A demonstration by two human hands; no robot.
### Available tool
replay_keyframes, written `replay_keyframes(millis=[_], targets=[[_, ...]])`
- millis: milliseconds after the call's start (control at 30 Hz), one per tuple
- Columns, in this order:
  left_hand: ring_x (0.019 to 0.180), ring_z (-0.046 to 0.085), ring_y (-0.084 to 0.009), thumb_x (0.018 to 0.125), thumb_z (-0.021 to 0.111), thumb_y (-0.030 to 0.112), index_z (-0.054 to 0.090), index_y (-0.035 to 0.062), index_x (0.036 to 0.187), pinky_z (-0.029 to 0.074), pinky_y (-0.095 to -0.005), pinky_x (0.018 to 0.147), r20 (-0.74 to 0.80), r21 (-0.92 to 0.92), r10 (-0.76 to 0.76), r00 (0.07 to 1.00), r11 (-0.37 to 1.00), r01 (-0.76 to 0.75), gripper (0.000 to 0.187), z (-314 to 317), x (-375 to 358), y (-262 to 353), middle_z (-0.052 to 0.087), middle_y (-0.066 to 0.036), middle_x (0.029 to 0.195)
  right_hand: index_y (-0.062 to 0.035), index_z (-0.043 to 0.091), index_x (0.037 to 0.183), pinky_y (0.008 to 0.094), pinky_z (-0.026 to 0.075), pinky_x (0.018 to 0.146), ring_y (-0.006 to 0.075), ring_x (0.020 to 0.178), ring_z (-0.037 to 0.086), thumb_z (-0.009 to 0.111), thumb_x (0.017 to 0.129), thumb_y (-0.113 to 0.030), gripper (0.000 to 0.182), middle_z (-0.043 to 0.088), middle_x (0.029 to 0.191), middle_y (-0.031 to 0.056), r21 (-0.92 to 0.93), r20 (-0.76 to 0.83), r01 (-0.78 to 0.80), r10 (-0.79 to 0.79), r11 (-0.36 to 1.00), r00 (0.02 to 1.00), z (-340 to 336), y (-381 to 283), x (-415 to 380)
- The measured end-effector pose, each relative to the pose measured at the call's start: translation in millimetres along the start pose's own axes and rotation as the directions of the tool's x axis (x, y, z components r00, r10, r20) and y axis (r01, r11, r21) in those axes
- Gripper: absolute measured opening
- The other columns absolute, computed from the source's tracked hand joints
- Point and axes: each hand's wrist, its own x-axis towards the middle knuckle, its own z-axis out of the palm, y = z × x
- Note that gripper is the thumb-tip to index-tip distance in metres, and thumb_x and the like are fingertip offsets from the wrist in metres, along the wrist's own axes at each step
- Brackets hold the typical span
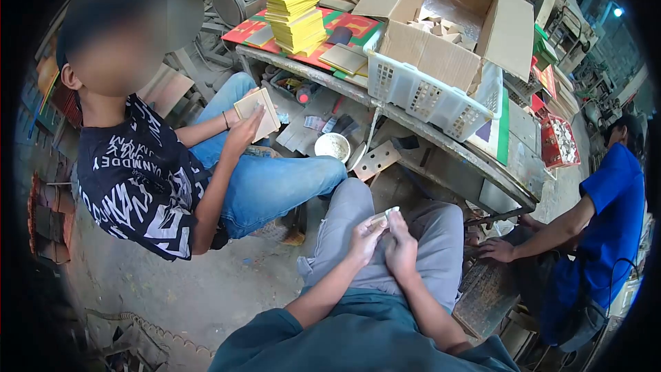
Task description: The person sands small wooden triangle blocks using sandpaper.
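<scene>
Above my lap, my left hand [366,238] is closed round a small pale wooden piece [379,218]. My right hand [401,246] is beside it, its fingers together against something small and whitish [392,211] at the top of the piece; whether this is part of the wood or a separate pad, I cannot tell. Both hands are close together over my grey trousers [434,234]. At the left, a seated co-worker in a black printed shirt holds a flat square wooden board [257,114] with both hands.
A low table [441,145] bears a yellow stack [296,19] and a white plastic crate [427,89] with an open cardboard box [430,45] in it. A white bowl [332,147] is below the table's edge. Another co-worker in blue [609,213] sits at the right.
</scene>
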Motion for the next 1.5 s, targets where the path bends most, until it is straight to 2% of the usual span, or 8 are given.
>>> replay_keyframes(millis=[200, 400, 600, 867, 1000, 1200, 1367, 1500], targets=[[0.104, 0.06, -0.02, 0.091, 0.059, 0.006, 0.05, -0.0067, 0.122, 0.049, -0.0328, 0.095, -0.002, -0.048, 0.027, 1.0, 0.998, -0.027, 0.035, 0.5, 1.0, 8.0, 0.059, -0.013, 0.116, 0.0015, 0.057, 0.121, 0.0366, 0.038, 0.105, 0.0319, 0.125, 0.048, 0.04, 0.072, 0.017, 0.055, 0.056, 0.125, 0.0202, -0.062, -0.13, -0.135, 0.126, 0.989, 0.984, -11.3, 28.0, 15.0], [0.1, 0.061, -0.0164, 0.091, 0.06, 0.009, 0.054, -0.0043, 0.118, 0.05, -0.029, 0.09, -0.029, -0.01, -0.003, 1.0, 1.0, 0.003, 0.031, -8.0, 0.1, 0.0, 0.061, -0.01, 0.111, 0.0006, 0.056, 0.123, 0.0407, 0.036, 0.105, 0.0356, 0.124, 0.048, 0.049, 0.075, 0.015, 0.051, 0.055, 0.126, 0.021, -0.006, 0.048, 0.132, -0.132, 0.991, 0.99, 3.0, -3.5, 0.1], [0.103, 0.06, -0.0184, 0.092, 0.059, 0.009, 0.051, -0.0063, 0.119, 0.052, -0.0303, 0.089, 0.04, 0.011, 0.009, 0.999, 1.0, -0.01, 0.032, -4.0, -8.3, 3.5, 0.06, -0.013, 0.114, 0.0031, 0.05, 0.129, 0.0328, 0.032, 0.107, 0.0284, 0.127, 0.046, 0.033, 0.07, 0.019, 0.063, 0.054, 0.13, 0.0193, -0.01, -0.088, -0.151, 0.149, 0.989, 0.985, 3.3, 45.5, 6.2], [0.106, 0.058, -0.0149, 0.087, 0.064, 0.005, 0.053, -0.0008, 0.118, 0.046, -0.028, 0.094, 0.093, 0.204, 0.096, 0.991, 0.972, -0.113, 0.033, 18.2, -30.2, 16.3, 0.061, -0.007, 0.113, 0.0075, 0.043, 0.134, 0.0295, 0.033, 0.104, 0.0243, 0.126, 0.047, 0.03, 0.072, 0.018, 0.064, 0.052, 0.133, 0.0205, 0.419, -0.082, -0.144, 0.195, 0.896, 0.977, 5.4, 25.4, 3.1], [0.108, 0.057, -0.0143, 0.085, 0.064, 0.0, 0.052, -0.001, 0.114, 0.044, -0.029, 0.095, 0.118, 0.268, 0.194, 0.974, 0.938, -0.219, 0.032, 31.5, -55.9, 28.6, 0.061, -0.007, 0.109, 0.0077, 0.04, 0.135, 0.0286, 0.032, 0.105, 0.0232, 0.129, 0.045, 0.03, 0.075, 0.019, 0.062, 0.049, 0.136, 0.02, 0.402, -0.097, -0.083, 0.133, 0.912, 0.986, -17.1, -12.2, 7.5], [0.096, 0.059, -0.0113, 0.083, 0.065, -0.002, 0.051, -0.0005, 0.109, 0.048, -0.0265, 0.085, 0.039, 0.347, 0.332, 0.942, 0.88, -0.324, 0.029, 24.0, -67.1, 28.0, 0.06, -0.007, 0.102, 0.0098, 0.046, 0.13, 0.0331, 0.036, 0.103, 0.0269, 0.125, 0.049, 0.031, 0.077, 0.016, 0.055, 0.053, 0.13, 0.0228, 0.353, 0.058, 0.009, -0.032, 0.936, 0.998, -24.4, -39.2, -25.6], [0.094, 0.059, -0.0108, 0.083, 0.067, 0.001, 0.052, 0.001, 0.106, 0.048, -0.0263, 0.083, 0.092, 0.509, 0.264, 0.96, 0.816, -0.274, 0.028, 8.8, -61.1, 23.1, 0.059, -0.005, 0.097, 0.0079, 0.049, 0.128, 0.0316, 0.037, 0.102, 0.024, 0.12, 0.052, 0.032, 0.075, 0.017, 0.056, 0.055, 0.128, 0.0222, 0.386, 0.334, -0.232, 0.099, 0.893, 0.937, -26.7, -24.2, -7.0], [0.091, 0.059, -0.0102, 0.082, 0.068, 0.002, 0.054, 0.001, 0.103, 0.048, -0.0257, 0.079, 0.039, 0.596, 0.312, 0.949, 0.755, -0.273, 0.025, 8.8, -49.8, 22.4, 0.059, -0.004, 0.094, 0.0074, 0.049, 0.129, 0.0296, 0.037, 0.101, 0.0209, 0.118, 0.054, 0.032, 0.075, 0.018, 0.057, 0.057, 0.126, 0.0198, 0.389, 0.264, -0.243, 0.145, 0.889, 0.953, -24.1, -24.9, -16.9]])
